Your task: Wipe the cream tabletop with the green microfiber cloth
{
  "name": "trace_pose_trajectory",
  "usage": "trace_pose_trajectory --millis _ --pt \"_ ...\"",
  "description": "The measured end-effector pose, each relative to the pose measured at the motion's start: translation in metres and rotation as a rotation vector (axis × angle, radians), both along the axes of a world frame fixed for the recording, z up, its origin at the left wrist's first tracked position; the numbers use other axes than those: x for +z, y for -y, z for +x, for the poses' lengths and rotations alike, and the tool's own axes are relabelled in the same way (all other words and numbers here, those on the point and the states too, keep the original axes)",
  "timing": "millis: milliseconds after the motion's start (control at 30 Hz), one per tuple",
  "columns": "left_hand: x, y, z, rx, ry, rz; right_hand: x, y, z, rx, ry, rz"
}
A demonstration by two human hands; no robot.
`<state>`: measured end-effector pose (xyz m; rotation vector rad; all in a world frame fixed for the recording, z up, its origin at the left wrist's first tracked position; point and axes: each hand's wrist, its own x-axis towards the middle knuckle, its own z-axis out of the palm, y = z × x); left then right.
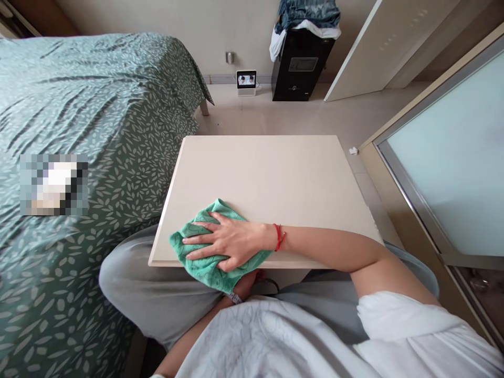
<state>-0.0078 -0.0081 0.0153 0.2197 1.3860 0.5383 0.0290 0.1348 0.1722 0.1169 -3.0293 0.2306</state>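
Observation:
A green cloth [208, 273] lies spread over the near left corner of a pale tabletop [268, 178], and part of it hangs past the front edge. My right hand [228, 241] rests flat on the cloth with its fingers spread; a red string bracelet circles that wrist. Below the table's front edge, my left hand [247, 283] is partly covered by the cloth and the table. Its wrist wears a light band, and its fingers are hidden.
On the left stands a bed [142, 131] with a green leaf-patterned cover and a blurred object on it. Behind the table are a small screen [247, 81] and a black cabinet [301, 68] topped with clothes. A frosted glass panel [452, 157] stands at the right.

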Motion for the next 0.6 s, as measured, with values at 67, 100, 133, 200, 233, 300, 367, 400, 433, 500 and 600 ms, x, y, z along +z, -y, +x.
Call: trace_pose_trajectory --millis 67,100,133,200,233,300,367,400,433,500,600 --pt "-0.004 0.001 0.000 -0.005 0.018 -0.009 0.003 -0.022 0.006 -0.091 0.049 -0.039" --pt "-0.006 0.002 0.000 -0.006 0.028 -0.016 0.004 -0.038 0.010 -0.167 0.071 -0.064" --pt "-0.008 0.002 0.000 -0.009 0.026 -0.026 0.005 -0.055 0.017 -0.259 0.087 -0.090" --pt "-0.009 0.002 0.000 -0.012 0.025 -0.036 0.005 -0.097 0.038 -0.482 0.092 -0.143" --pt "-0.009 0.002 0.000 -0.014 0.023 -0.040 0.004 -0.119 0.052 -0.614 0.094 -0.167" --pt "-0.008 0.001 -0.001 -0.019 0.023 -0.045 0.001 -0.160 0.084 -0.904 0.084 -0.188" --pt "-0.006 0.000 -0.001 -0.021 0.025 -0.047 -0.001 -0.192 0.114 -1.152 0.046 -0.191" --pt "-0.006 0.000 -0.001 -0.021 0.029 -0.045 -0.003 -0.203 0.127 -1.247 0.025 -0.191" --pt "-0.006 0.000 0.000 -0.019 0.032 -0.042 -0.003 -0.210 0.137 -1.317 0.008 -0.189" --pt "-0.006 0.000 0.000 -0.013 0.036 -0.039 -0.004 -0.215 0.148 -1.393 -0.008 -0.183" --pt "-0.008 0.001 0.000 -0.015 0.035 -0.048 -0.003 -0.212 0.149 -1.412 0.013 -0.159"
